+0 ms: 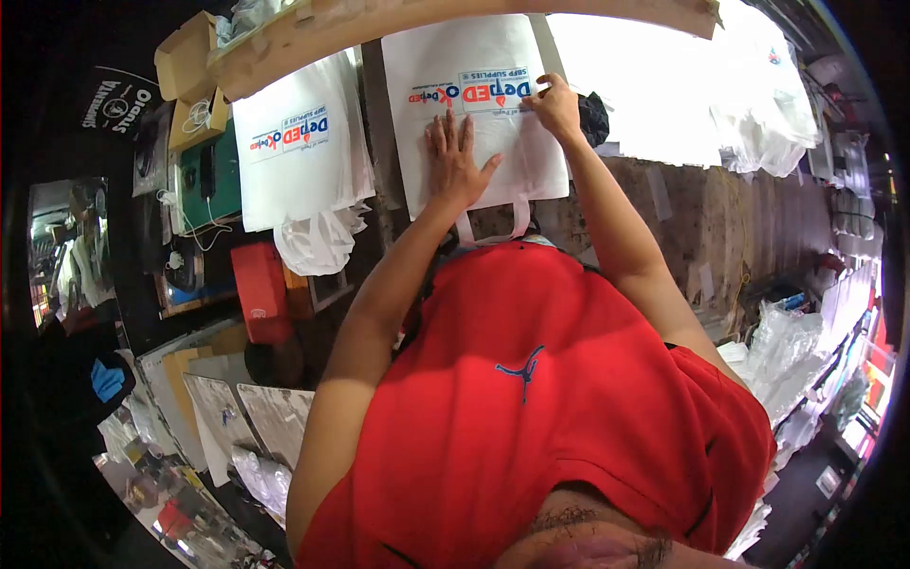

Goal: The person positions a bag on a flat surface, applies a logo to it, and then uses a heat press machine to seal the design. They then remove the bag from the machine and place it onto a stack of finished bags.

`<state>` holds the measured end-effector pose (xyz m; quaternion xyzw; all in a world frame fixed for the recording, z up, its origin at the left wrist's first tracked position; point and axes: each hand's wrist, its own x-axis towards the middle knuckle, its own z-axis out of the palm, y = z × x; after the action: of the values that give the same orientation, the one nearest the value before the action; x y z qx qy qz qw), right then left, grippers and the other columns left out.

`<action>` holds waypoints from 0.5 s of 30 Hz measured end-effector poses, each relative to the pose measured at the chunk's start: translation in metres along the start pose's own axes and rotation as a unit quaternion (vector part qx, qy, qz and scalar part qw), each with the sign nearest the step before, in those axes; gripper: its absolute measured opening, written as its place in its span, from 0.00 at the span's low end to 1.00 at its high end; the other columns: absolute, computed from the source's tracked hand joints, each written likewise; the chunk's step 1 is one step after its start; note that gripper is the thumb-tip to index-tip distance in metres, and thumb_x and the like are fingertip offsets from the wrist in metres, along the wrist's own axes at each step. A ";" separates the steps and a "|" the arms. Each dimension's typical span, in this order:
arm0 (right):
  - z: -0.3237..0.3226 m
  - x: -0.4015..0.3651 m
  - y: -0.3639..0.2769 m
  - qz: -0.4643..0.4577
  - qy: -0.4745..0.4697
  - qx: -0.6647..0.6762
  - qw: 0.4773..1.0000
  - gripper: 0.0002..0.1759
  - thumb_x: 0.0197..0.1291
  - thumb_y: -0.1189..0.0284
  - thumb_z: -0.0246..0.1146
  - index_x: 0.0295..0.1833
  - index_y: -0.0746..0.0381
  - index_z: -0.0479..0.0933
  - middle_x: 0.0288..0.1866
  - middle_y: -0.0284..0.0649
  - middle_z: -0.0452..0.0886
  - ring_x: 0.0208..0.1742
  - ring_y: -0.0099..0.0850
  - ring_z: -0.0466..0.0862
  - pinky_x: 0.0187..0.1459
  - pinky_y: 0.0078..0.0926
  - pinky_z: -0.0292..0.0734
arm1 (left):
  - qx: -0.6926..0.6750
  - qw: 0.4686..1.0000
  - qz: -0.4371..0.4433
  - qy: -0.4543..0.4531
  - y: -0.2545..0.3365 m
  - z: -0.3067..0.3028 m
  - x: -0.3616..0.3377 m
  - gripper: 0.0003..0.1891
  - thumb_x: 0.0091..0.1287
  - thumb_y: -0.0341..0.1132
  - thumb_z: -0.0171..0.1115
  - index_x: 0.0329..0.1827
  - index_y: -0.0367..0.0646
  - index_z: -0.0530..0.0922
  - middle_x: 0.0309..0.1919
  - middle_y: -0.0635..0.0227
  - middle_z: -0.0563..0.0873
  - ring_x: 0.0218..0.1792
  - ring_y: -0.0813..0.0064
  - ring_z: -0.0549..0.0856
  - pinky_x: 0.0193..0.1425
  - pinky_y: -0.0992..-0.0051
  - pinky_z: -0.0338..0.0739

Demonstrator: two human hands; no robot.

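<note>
Tote bag (517,161) is pressed flat at the worktop's (682,218) near edge by the left hand's (455,156) open grip, its print (483,92) pinched by the right hand (557,106); smoothing seems under way, and a careful, even peel is probably needed.
</note>
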<state>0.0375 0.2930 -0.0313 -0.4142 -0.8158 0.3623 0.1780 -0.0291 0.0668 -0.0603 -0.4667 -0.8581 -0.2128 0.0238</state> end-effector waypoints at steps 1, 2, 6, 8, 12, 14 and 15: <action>0.000 0.000 0.001 0.001 0.001 0.000 1.000 0.28 0.49 0.69 0.79 0.56 0.64 0.80 0.40 0.51 0.89 0.44 0.47 0.90 0.51 0.40 0.82 | 0.004 1.000 -0.002 -0.003 0.000 -0.001 0.000 0.48 0.68 0.65 0.58 0.82 0.40 0.58 0.82 0.42 0.51 0.81 0.38 0.50 0.83 0.43 0.40; -0.001 0.000 0.002 0.007 -0.014 0.008 1.000 0.29 0.49 0.68 0.79 0.57 0.65 0.79 0.45 0.52 0.88 0.50 0.47 0.88 0.54 0.40 0.81 | 0.003 1.000 0.000 -0.004 0.000 -0.002 0.000 0.48 0.68 0.65 0.58 0.82 0.40 0.58 0.82 0.42 0.51 0.81 0.38 0.50 0.83 0.43 0.40; 0.002 -0.028 0.008 -0.164 0.129 -0.098 0.973 0.33 0.52 0.66 0.78 0.61 0.68 0.76 0.70 0.58 0.74 0.72 0.53 0.73 0.68 0.45 0.69 | 0.015 1.000 -0.008 0.000 0.004 -0.007 -0.001 0.47 0.68 0.65 0.59 0.81 0.41 0.60 0.80 0.42 0.56 0.81 0.41 0.52 0.82 0.40 0.40; 0.007 -0.060 0.008 -0.227 0.073 -0.164 0.957 0.38 0.63 0.57 0.68 0.71 0.70 0.68 0.81 0.58 0.57 0.80 0.58 0.57 0.77 0.53 0.55 | 0.024 1.000 -0.014 -0.001 0.004 -0.006 -0.001 0.47 0.67 0.64 0.60 0.81 0.42 0.60 0.79 0.42 0.58 0.81 0.41 0.52 0.82 0.38 0.40; 0.037 -0.095 0.031 -0.255 -0.009 -0.245 0.935 0.44 0.73 0.46 0.52 0.79 0.72 0.57 0.84 0.60 0.51 0.85 0.59 0.46 0.82 0.53 0.43 | 0.009 1.000 -0.020 0.008 0.004 -0.003 -0.002 0.46 0.65 0.61 0.64 0.80 0.43 0.62 0.78 0.41 0.59 0.80 0.41 0.54 0.81 0.35 0.39; 0.034 -0.093 0.028 -0.263 -0.012 -0.240 0.934 0.45 0.74 0.46 0.51 0.79 0.72 0.57 0.84 0.60 0.52 0.85 0.58 0.47 0.82 0.53 0.42 | 0.002 1.000 -0.026 0.006 0.001 0.002 -0.005 0.46 0.64 0.60 0.66 0.79 0.43 0.64 0.78 0.41 0.59 0.79 0.40 0.54 0.81 0.35 0.39; 0.033 -0.094 0.028 -0.267 -0.011 -0.235 0.934 0.45 0.74 0.46 0.50 0.79 0.72 0.57 0.83 0.60 0.52 0.85 0.58 0.47 0.82 0.53 0.42 | -0.008 0.999 -0.023 0.029 0.001 0.004 -0.006 0.45 0.64 0.60 0.66 0.79 0.43 0.64 0.78 0.40 0.58 0.79 0.39 0.54 0.81 0.35 0.40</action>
<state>0.0890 0.2135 -0.0730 -0.2071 -0.9601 0.1037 0.1565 -0.0244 0.0638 -0.0655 -0.4407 -0.8658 -0.2334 0.0406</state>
